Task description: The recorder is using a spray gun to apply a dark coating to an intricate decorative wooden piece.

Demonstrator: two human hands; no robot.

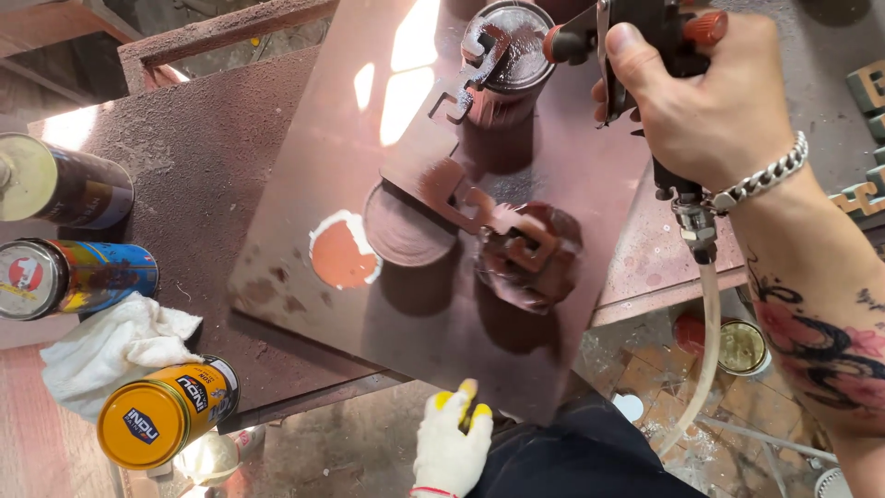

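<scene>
2 hands working: right hand (710,101) gripping spray gun (645,37) above wet brown bracket (479,207) resting on cans on board (304,258); gloved left hand (452,443) hanging below board edge, grip unclear. Risk: hose (705,341) snagging, bracket slipping off cans

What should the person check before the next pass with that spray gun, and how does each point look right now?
1. Grip on the spray gun: ok, the right hand wraps it, a finger on the trigger.
2. Air hose: ok, it hangs free below the gun, no kink showing.
3. Carved wooden piece: ok, it rests raised on coated cans above the board.
4. Left hand: ok, gloved, at the board's near edge, away from the nozzle.
5. Cans lying at the left: not ok, they lie close to the board, open to overspray.
6. Paint level in the gun: cannot tell.
</scene>
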